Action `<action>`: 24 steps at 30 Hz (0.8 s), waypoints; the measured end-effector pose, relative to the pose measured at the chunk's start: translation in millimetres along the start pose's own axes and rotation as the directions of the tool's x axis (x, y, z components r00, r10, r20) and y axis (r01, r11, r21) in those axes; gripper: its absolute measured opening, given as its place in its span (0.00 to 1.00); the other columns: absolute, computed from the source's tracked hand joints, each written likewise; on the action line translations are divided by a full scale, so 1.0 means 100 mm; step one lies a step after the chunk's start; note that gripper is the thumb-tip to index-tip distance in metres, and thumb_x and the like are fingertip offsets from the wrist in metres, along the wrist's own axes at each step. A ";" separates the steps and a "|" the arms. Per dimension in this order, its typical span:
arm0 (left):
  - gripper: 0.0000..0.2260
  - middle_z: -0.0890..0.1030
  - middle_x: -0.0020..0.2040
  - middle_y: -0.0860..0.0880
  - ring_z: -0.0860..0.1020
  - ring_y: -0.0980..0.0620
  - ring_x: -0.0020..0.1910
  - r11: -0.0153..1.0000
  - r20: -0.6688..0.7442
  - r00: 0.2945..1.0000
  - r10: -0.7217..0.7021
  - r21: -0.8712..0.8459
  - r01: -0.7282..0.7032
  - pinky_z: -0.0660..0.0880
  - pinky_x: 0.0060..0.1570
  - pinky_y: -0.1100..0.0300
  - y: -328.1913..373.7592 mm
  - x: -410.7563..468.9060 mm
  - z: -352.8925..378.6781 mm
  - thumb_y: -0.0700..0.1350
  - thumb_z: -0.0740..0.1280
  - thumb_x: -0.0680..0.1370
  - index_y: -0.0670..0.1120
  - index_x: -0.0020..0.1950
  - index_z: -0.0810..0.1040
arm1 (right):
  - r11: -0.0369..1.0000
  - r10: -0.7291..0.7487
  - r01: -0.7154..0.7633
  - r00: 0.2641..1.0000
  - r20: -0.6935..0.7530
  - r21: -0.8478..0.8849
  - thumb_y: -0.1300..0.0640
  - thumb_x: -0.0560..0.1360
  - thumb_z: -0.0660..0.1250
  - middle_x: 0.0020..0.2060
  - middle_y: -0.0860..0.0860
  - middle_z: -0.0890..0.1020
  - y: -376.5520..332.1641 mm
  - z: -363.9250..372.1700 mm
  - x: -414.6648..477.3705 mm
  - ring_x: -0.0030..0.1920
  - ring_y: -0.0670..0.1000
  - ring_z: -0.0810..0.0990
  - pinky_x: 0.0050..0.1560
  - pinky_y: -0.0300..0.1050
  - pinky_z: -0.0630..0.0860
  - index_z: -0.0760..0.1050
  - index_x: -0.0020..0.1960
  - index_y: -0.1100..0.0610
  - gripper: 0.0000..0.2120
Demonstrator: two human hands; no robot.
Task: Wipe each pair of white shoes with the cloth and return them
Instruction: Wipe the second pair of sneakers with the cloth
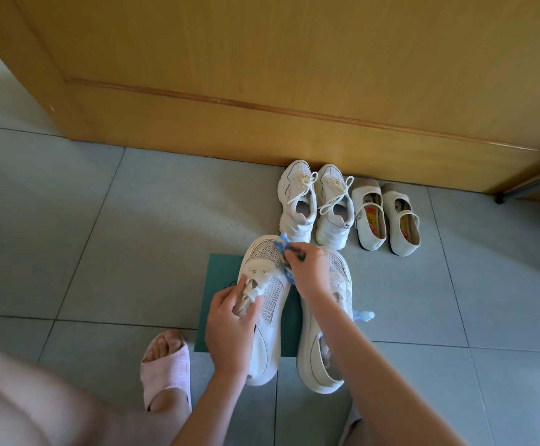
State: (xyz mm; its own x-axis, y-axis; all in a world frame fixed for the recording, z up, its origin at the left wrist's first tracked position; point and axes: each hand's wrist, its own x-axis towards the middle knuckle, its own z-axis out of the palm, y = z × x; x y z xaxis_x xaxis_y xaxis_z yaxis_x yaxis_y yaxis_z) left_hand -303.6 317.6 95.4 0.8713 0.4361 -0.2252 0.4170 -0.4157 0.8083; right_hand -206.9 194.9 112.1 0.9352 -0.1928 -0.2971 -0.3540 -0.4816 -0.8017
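Observation:
Two large white mesh sneakers lie side by side on a green mat (219, 268). My left hand (230, 329) grips the left sneaker (270, 304) at its laces and tongue. My right hand (307, 268) holds a blue cloth (283, 244) bunched against that sneaker's toe. My right forearm crosses over the right sneaker (318, 358) and hides part of it. Beyond them, a pair of white laced trainers (313, 204) and a pair of cream strap shoes (386, 220) stand by the wooden door.
A wooden door (262, 75) closes the far side. A small blue scrap (363, 316) lies right of the right sneaker. My foot in a pink slipper (165, 368) rests at the lower left. A dark leg tip (499, 198) stands at the right. Grey tiles (85, 236) cover the floor.

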 end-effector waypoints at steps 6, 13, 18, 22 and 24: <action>0.17 0.76 0.54 0.55 0.73 0.60 0.49 0.999 0.034 0.999 -0.031 -0.037 0.032 0.64 0.41 0.73 0.00 0.02 -0.03 0.50 0.71 0.73 0.51 0.62 0.79 | 0.992 0.108 -0.112 0.992 0.066 0.063 0.62 0.74 0.68 0.38 0.49 0.80 0.11 -0.08 -0.25 0.37 0.47 0.77 0.34 0.31 0.69 0.79 0.50 0.59 0.06; 0.14 0.79 0.52 0.53 0.75 0.58 0.46 1.000 0.016 1.000 0.019 -0.003 -0.019 0.65 0.39 0.75 0.00 0.02 -0.05 0.50 0.72 0.72 0.45 0.55 0.82 | 0.952 0.205 -0.147 0.958 -0.200 0.270 0.60 0.73 0.68 0.46 0.53 0.83 -0.22 -0.18 0.29 0.42 0.53 0.81 0.42 0.45 0.78 0.79 0.49 0.56 0.05; 0.14 0.79 0.51 0.52 0.75 0.58 0.46 0.999 0.011 1.000 0.025 -0.021 -0.025 0.65 0.38 0.75 0.00 0.02 -0.06 0.49 0.73 0.72 0.46 0.56 0.82 | 0.957 0.110 -0.047 0.972 -0.206 0.288 0.60 0.73 0.69 0.48 0.54 0.81 -0.57 0.10 0.66 0.43 0.49 0.76 0.38 0.37 0.70 0.78 0.54 0.61 0.11; 0.14 0.79 0.51 0.52 0.74 0.60 0.46 0.999 0.006 0.999 0.036 0.002 -0.036 0.66 0.37 0.76 -0.01 0.02 -0.06 0.50 0.72 0.72 0.46 0.55 0.82 | 0.999 0.028 -0.028 1.000 -0.006 0.026 0.61 0.73 0.68 0.42 0.51 0.78 -0.39 0.26 0.58 0.40 0.48 0.75 0.33 0.37 0.68 0.78 0.53 0.62 0.09; 0.15 0.79 0.51 0.53 0.73 0.61 0.46 0.999 0.002 0.999 0.040 0.013 -0.040 0.65 0.36 0.76 0.00 0.02 -0.06 0.50 0.72 0.72 0.46 0.56 0.82 | 0.995 -0.040 0.043 0.999 0.029 -0.089 0.60 0.74 0.67 0.41 0.51 0.77 -0.25 0.25 0.54 0.37 0.47 0.74 0.36 0.39 0.68 0.78 0.53 0.60 0.09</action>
State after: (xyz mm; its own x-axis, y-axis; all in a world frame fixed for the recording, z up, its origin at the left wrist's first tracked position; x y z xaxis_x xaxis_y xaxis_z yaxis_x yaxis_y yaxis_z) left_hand -303.6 323.1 97.8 0.8877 0.4174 -0.1943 0.3854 -0.4428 0.8096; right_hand -146.8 218.2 103.0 0.9486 -0.1487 -0.2794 -0.3135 -0.5635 -0.7643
